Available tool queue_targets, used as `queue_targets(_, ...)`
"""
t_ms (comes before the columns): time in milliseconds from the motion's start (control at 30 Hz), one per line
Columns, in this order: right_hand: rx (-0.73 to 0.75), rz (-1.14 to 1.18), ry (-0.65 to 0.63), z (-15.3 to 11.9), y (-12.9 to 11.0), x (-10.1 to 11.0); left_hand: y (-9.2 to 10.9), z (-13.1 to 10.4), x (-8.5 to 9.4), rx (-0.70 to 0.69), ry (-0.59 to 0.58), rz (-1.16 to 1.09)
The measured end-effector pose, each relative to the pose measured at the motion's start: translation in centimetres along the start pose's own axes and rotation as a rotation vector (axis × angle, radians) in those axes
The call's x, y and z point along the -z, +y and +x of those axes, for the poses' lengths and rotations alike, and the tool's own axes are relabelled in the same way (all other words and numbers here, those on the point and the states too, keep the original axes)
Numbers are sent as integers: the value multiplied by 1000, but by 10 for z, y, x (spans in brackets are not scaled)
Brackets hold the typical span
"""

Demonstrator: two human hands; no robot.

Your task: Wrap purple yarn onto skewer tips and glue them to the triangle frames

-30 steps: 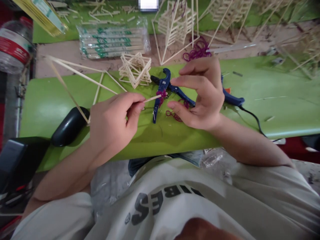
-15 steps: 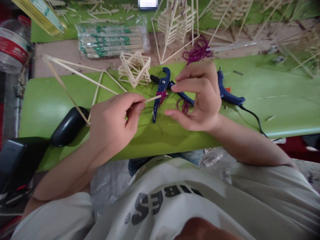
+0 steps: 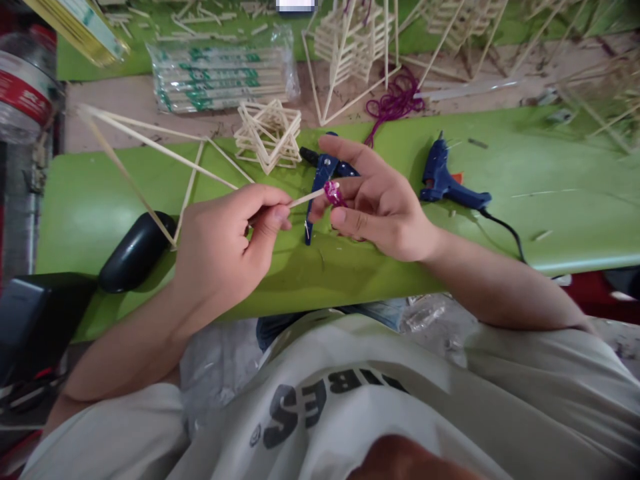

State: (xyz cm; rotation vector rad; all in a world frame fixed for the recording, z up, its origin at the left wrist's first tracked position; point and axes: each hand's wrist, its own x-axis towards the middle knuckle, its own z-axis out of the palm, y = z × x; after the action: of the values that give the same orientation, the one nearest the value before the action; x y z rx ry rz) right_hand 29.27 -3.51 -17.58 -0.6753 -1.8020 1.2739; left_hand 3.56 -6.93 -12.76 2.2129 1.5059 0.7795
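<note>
Head view: left hand (image 3: 225,233) pinches a thin wooden stick (image 3: 307,198) between thumb and fingers, its far end wrapped in purple thread (image 3: 332,193) over the blue tool (image 3: 319,180) on the green tabletop (image 3: 560,193), right hand (image 3: 387,217) loosely curled about that end, grip on the thread indeterminable.

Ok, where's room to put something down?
Right of the glue gun: mostly bare green tabletop, some scraps.
A smaller patch: left of the stick frame, behind the black box.
Crowded: around the blue cutter, between left hand and right hand.
</note>
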Motion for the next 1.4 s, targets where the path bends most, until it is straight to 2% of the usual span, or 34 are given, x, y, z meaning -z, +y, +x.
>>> queue_targets(100, -84, 157, 91, 1, -2, -3, -2, 0, -1, 0, 11, -38)
queue_targets(200, -46, 138, 142, 2, -2, -6, -2, 1, -2, -3, 18, -68)
queue_targets(467, 199, -405, 272, -4, -8, -13, 0, 0, -3, 18, 2, -137)
queue_targets(700, 359, -621, 327, -4, -4, -12, 0, 0, -4, 42, -24, -181)
queue_targets(933, 407, -614, 355, -3, -1, -12, -2, -1, -5, 7, -64, -213)
queue_targets(1133, 472, -578, 360, -4, -1, -12, -3, -3, -8, -15, -49, -281)
queue_targets(1400, 414, -560, 351, -5, -2, -10, -1, -3, -9, 52, -90, -333)
